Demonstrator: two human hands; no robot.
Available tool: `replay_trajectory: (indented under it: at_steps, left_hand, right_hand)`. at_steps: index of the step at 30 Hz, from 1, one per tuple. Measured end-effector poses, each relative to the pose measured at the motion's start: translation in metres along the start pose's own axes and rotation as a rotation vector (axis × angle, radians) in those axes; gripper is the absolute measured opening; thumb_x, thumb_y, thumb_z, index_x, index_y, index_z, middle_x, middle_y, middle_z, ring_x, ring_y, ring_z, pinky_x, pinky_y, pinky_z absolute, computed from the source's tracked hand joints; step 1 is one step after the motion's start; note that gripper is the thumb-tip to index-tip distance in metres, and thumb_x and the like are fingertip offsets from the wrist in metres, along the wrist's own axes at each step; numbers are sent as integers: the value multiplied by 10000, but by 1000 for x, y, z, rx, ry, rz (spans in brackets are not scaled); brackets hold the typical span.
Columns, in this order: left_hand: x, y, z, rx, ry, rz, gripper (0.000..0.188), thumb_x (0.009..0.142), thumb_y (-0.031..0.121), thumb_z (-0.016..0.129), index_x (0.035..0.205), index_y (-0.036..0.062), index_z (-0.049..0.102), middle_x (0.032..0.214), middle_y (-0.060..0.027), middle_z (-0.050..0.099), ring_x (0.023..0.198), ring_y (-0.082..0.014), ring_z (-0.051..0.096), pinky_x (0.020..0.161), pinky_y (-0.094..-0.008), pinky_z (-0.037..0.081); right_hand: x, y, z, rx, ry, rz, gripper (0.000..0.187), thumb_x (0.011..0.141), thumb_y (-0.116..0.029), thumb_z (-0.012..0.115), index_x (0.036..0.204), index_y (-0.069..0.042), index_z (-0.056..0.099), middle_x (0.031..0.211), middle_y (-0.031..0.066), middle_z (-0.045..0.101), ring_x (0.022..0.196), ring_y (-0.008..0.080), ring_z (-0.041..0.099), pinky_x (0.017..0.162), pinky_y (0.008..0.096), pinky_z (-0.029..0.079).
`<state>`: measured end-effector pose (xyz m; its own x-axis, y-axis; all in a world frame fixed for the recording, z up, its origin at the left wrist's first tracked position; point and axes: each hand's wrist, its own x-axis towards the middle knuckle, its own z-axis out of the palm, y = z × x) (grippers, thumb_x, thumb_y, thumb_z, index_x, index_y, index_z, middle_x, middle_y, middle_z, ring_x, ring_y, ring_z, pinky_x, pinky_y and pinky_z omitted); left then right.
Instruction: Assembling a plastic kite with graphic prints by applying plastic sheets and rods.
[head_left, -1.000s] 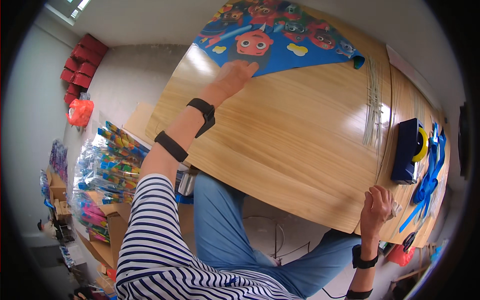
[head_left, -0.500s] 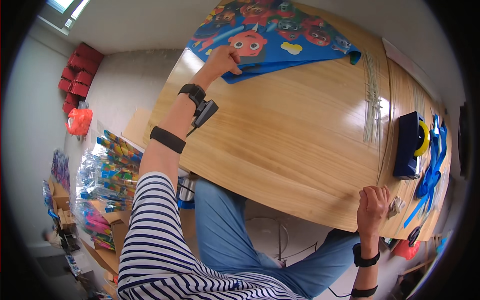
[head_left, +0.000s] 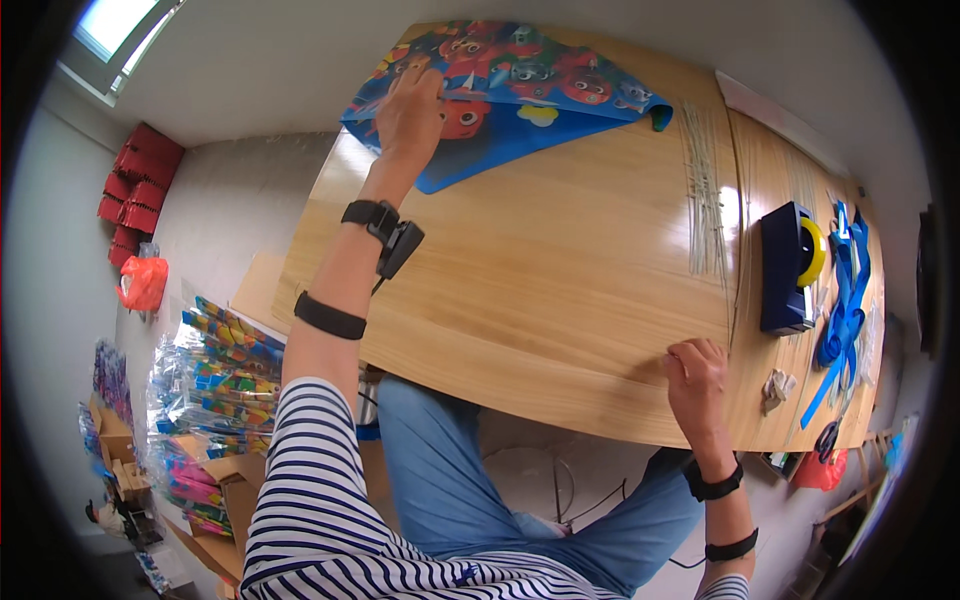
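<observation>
A thin triangular printed cloth (head_left: 530, 135), blue with colourful cartoon figures, lies at the far left of the wooden table. My left hand (head_left: 408, 118) is over its left part, fingers curled and closed on the cloth; the fingertips are partly hidden. A raised fold runs from this hand to the right, and a plain blue corner points toward me. My right hand (head_left: 697, 385) rests in a loose fist by the table's near edge, with nothing showing in it. Right of it lies a crumpled scrap (head_left: 778, 390).
Thin pale rods (head_left: 704, 200) lie right of the cloth. A dark blue tape dispenser (head_left: 785, 270) holds yellow tape; blue ribbons (head_left: 845, 310) and black scissors (head_left: 826, 440) lie beyond it. Plastic-wrapped colourful packs (head_left: 220, 370) stand left of the table (head_left: 520, 290).
My left hand has moved away from me, from the cloth's near edge to over its printed face. The near blue corner now spreads wider, with a fold behind it. My right fist has shifted slightly onto the table.
</observation>
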<state>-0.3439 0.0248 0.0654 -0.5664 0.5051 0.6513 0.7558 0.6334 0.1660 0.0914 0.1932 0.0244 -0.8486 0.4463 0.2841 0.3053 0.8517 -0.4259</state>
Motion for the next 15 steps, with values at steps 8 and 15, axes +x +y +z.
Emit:
replay_trajectory:
  at_steps: [8, 15]
  left_hand:
    - [-35, -37, -8, 29, -1, -76, 131, 805, 19, 667, 866, 80, 567, 887, -97, 604, 874, -323, 603, 713, -435, 472]
    - [-8, -62, -29, -29, 228, -240, 138, 791, 7, 658, 862, 78, 564, 884, -113, 630, 861, -337, 614, 692, -462, 478]
  right_hand:
    - [46, -30, 47, 479, -127, 177, 160, 785, -76, 709, 884, 45, 675, 774, 173, 645, 688, 281, 619, 625, 361, 481]
    - [52, -41, 60, 521, -196, 218, 178, 790, -94, 719, 880, 54, 680, 778, 178, 663, 690, 250, 624, 644, 352, 489]
